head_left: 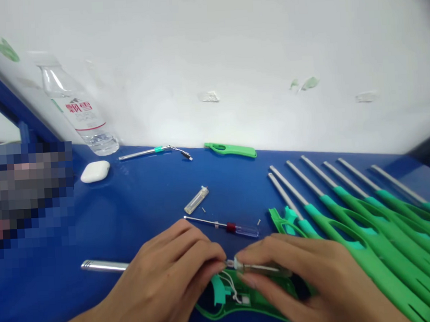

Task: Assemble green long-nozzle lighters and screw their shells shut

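My left hand [170, 274] is closed, its fingertips pinching the end of a small clear part over an open green lighter shell [258, 305]. My right hand [307, 271] pinches a clear fuel tank [267, 269] with a white tip, and the two hands nearly meet. In the shell are a teal piece [218, 289], white wires and a small black and white part [242, 299]. A metal tube [103, 266] sticks out to the left from under my left hand. Just beyond my hands lies a screwdriver [242, 229] with a clear handle.
Several green lighters [370, 229] with metal tubes lie at right. Behind are a clear tank [196, 200], small screws, a green shell half [232, 150] and a metal tube with wires [142, 153]. A bottle [79, 110] and white case [95, 171] stand at left.
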The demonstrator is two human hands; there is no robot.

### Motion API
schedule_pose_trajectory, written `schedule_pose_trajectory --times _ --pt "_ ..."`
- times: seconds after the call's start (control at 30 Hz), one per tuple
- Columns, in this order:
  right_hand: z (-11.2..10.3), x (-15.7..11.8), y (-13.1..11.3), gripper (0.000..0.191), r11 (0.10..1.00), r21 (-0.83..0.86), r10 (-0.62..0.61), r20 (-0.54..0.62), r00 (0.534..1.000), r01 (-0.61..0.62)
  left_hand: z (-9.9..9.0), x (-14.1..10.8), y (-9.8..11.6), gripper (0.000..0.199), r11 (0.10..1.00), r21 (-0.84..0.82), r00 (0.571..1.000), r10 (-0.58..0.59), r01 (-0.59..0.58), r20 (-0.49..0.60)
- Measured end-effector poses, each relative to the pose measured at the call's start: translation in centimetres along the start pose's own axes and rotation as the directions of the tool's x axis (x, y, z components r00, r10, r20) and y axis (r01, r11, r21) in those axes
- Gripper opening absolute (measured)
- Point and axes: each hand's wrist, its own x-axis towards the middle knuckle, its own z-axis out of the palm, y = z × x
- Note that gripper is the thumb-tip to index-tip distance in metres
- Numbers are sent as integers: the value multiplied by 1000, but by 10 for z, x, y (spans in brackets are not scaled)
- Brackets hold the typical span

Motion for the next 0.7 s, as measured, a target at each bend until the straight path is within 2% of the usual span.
schedule_pose_trajectory --times 0.4,0.7 --pt "1 -3 3 23 997 -41 -67 16 998 67 2 1 4 19 1000 -14 1000 18 -18 17" --pt "1 -3 -1 19 996 -57 -67 1 998 67 0 2 4 24 1000 -24 1000 10 -9 18"
